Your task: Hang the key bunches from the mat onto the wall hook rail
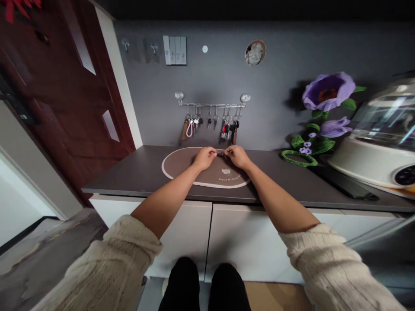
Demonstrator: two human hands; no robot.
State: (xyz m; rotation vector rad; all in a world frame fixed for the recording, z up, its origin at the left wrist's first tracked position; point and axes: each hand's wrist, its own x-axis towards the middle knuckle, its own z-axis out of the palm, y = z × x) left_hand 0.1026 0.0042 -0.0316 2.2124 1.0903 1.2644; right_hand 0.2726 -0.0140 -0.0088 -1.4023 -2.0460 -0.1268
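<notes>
My left hand and my right hand are close together over an oval brown mat with a pale rim. Between the fingertips is a small, dark, metallic thing that looks like a key; its details are too small to make out. Both hands are closed in a pinch, one on each side of it. Just behind them, a clear rail on the wall carries several bunches of keys, among them one with a pink loop.
The mat lies on a dark countertop above white cabinet doors. To the right are purple fabric flowers, a black flat slab and a white appliance with a clear dome. A dark red door stands at left.
</notes>
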